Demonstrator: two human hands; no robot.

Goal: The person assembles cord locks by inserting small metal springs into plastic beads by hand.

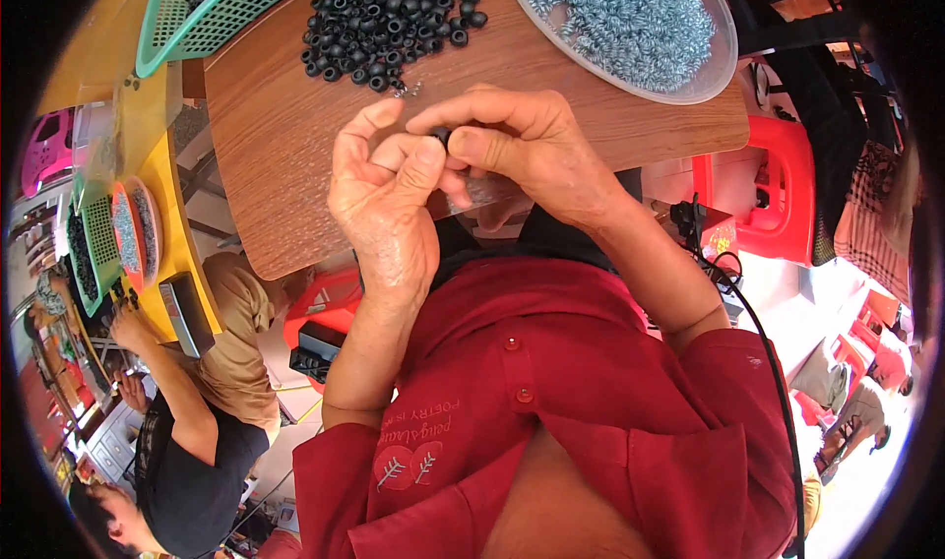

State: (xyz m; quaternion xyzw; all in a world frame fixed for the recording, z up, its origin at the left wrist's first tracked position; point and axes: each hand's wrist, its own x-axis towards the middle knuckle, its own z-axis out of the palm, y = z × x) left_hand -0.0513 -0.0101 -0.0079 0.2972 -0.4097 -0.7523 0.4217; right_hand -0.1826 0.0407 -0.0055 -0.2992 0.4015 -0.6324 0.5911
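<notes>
Above the near part of the brown table, my two hands meet around a small round black bead-like piece (441,136). My right hand (539,155) pinches it between thumb and forefinger. My left hand (389,190) closes on its other side, thumb tip against it and forefinger raised; its remaining fingers are partly curled behind. Fingertips hide most of the piece. Just beyond my hands lies a heap of similar black pieces (389,23) with round holes. A few tiny shiny bits (409,91) lie at the near edge of that heap.
A round clear tray (726,62) of small, shiny coil-like springs stands far right on the wood-grain table (266,205). Far left is a green mesh basket (162,42). Right stands a red plastic stool (787,190). At left a person (197,411) works at a yellow table (172,224).
</notes>
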